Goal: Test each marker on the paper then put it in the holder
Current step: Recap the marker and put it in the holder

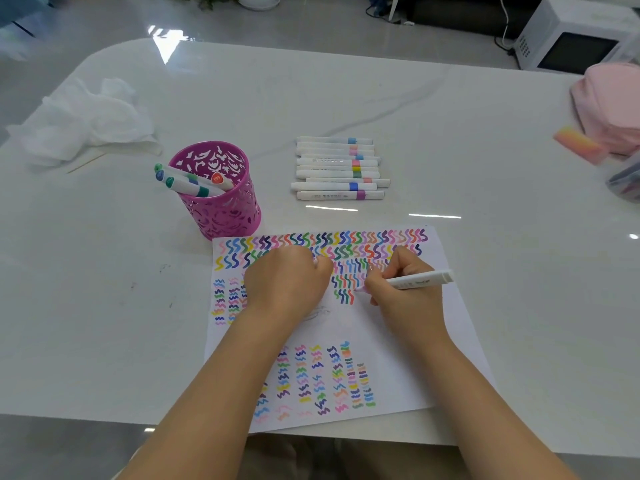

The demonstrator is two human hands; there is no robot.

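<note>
Pink holder [239,206] held four markers [188,183]; about ten [337,168], seemingly untested, lay mid-table [467,140]. Right hand [407,292] clamped one marker [420,280] on paper [398,341]; left hand [287,282] curled, hold unclear.

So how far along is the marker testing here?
Done: four markers stand in the purple holder, and the paper is crowded with squiggles. In hand: the right hand grips a marker, tip on the paper; the left hand rests curled on the sheet. Left: a row of markers lies beyond the paper, apparently untested.
</note>
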